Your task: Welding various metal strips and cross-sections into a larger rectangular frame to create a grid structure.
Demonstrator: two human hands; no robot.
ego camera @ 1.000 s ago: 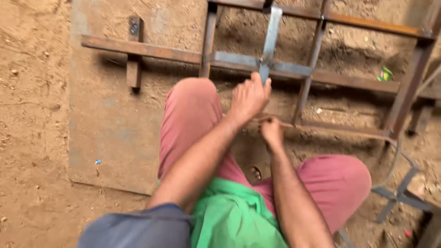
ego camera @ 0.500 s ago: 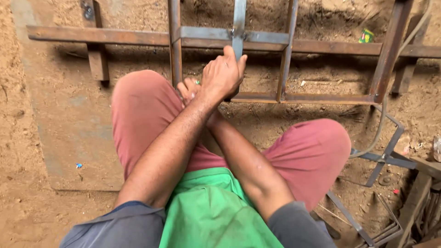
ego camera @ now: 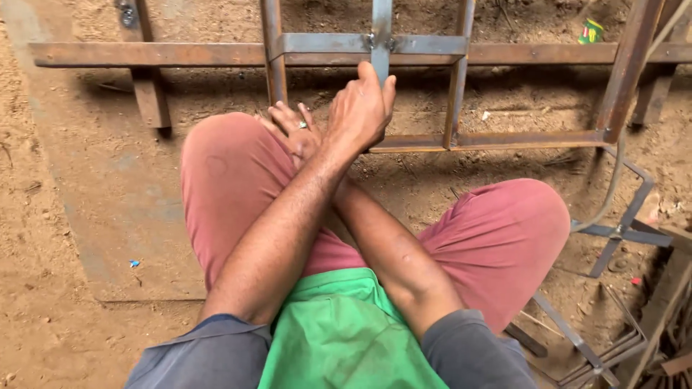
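over rusty flat-bar frame [ego camera: 461, 137] — crossed hands

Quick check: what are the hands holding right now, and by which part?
The left hand grips the short upright bar of the metal frame near its lower end. The right hand holds nothing visible.

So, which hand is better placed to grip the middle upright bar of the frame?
The left, probably. The left hand reaches over the other arm, its fingers at the lower end of the bar. The right hand lies lower, under the left forearm, beside the knee and off the bar.
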